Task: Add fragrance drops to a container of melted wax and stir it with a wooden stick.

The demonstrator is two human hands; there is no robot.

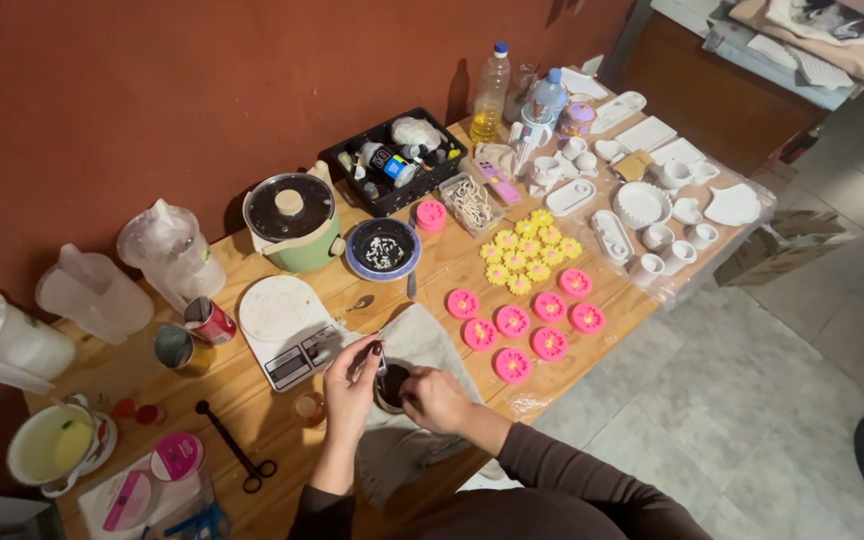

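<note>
My left hand is raised over a small dark cup and pinches something small and thin between its fingertips; what it is I cannot tell. My right hand grips the cup from the right side. The cup stands on a grey cloth spread over the wooden table. A white kitchen scale lies just left of my left hand. Several pink flower-shaped pieces lie on clear plastic to the right of my hands, with yellow flower pieces behind them.
A green pot with a lid, a dark bowl on a blue plate and a black tray of small bottles stand behind. White moulds fill the right end. Black scissors, cans, clear jugs and a white pot sit to the left.
</note>
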